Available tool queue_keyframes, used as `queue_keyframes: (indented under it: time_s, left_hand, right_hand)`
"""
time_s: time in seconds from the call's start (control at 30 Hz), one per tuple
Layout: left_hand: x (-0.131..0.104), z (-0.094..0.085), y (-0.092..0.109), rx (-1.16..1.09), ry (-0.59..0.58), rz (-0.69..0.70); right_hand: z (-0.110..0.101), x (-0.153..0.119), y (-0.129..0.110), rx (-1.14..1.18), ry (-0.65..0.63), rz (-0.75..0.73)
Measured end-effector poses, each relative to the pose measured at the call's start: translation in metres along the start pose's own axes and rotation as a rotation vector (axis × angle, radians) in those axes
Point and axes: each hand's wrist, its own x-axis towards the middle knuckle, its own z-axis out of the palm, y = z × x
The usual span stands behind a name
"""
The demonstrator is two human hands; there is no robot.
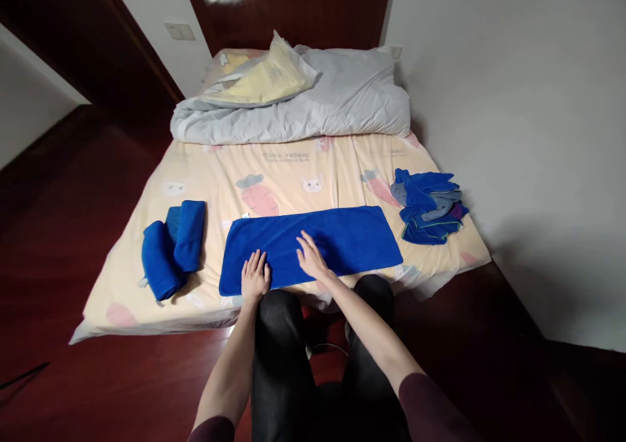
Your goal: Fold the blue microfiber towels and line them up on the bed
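Observation:
A blue towel (357, 236) lies spread flat as a long rectangle along the near edge of the bed. My left hand (255, 276) rests palm down on its left part, fingers stretched out. Over the middle of the towel is my right hand (311, 257), its fingers extended and turned to the left; whether it touches the cloth I cannot tell. Neither hand grips anything. To the left lie rolled blue towels (160, 259), one leaning against another. At the right sits a crumpled heap of blue and grey cloths (430, 207).
The bed (210, 168) has a cream sheet printed with carrots and rabbits. A folded grey-white quilt (352, 96) and a pale yellow pillow or cloth (268, 80) lie toward the dark wooden headboard (293, 8). My knees press close to the bed's near edge. A wall stands at the right.

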Motion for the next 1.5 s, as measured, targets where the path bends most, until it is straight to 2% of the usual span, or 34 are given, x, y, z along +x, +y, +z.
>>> queue_keyframes:
  time_s: [0.07,0.1,0.13,0.2,0.3,0.37,0.47,0.53,0.6,0.7,0.87,1.0,1.1,1.17,1.27,1.37,1.43,1.5]
  left_hand:
    - [-0.005,0.006,-0.007,-0.008,0.026,0.001]
    - [-0.006,0.008,-0.010,-0.014,0.031,-0.005]
    - [-0.006,0.008,-0.011,-0.020,0.032,-0.014]
    - [-0.006,0.007,-0.012,-0.028,0.033,-0.043]
    - [-0.004,0.007,-0.012,-0.038,0.023,-0.060]
    - [-0.004,0.007,-0.012,-0.043,0.015,-0.062]
    - [-0.004,0.008,-0.012,-0.049,0.003,-0.070]
    - [-0.004,0.008,-0.012,-0.055,0.005,-0.075]
    - [-0.004,0.008,-0.012,-0.059,0.010,-0.072]
    - [-0.003,0.006,-0.010,-0.040,0.002,-0.074]
    - [-0.002,0.006,-0.003,0.063,-0.010,-0.130]
    - [0.000,0.009,-0.001,0.168,0.074,-0.307]
    - [0.002,0.011,-0.009,0.238,0.140,-0.476]
    - [0.004,0.012,-0.017,0.271,0.159,-0.520]
    - [0.005,0.010,-0.026,0.309,0.160,-0.515]
    - [0.006,0.007,-0.024,0.342,0.110,-0.464]
    - [0.008,0.007,-0.015,0.348,0.031,-0.328]
    - [0.012,0.010,-0.001,0.326,-0.081,-0.121]
  right_hand:
    - [0.029,0.006,0.001,0.062,-0.062,-0.013]
    - [0.036,0.007,0.005,0.068,-0.098,-0.021]
    - [0.037,0.008,0.011,0.059,-0.140,-0.040]
    - [0.024,0.008,0.027,0.010,-0.226,-0.116]
    - [-0.028,0.006,0.061,-0.091,-0.264,-0.197]
    - [-0.075,-0.001,0.091,-0.166,-0.179,-0.124]
    - [-0.144,-0.027,0.139,-0.290,-0.028,0.054]
    - [-0.178,-0.049,0.165,-0.359,0.047,0.140]
    - [-0.196,-0.068,0.182,-0.422,0.113,0.185]
    - [-0.201,-0.081,0.192,-0.488,0.188,0.216]
    - [-0.192,-0.079,0.200,-0.515,0.253,0.191]
    - [-0.191,-0.078,0.211,-0.511,0.339,0.097]
    - [-0.189,-0.078,0.216,-0.535,0.399,0.040]
    - [-0.188,-0.078,0.218,-0.560,0.416,0.009]
    - [-0.186,-0.077,0.220,-0.580,0.426,-0.005]
    - [-0.185,-0.077,0.223,-0.572,0.440,-0.005]
    - [-0.184,-0.078,0.226,-0.562,0.453,-0.016]
    - [-0.183,-0.078,0.228,-0.553,0.463,-0.028]
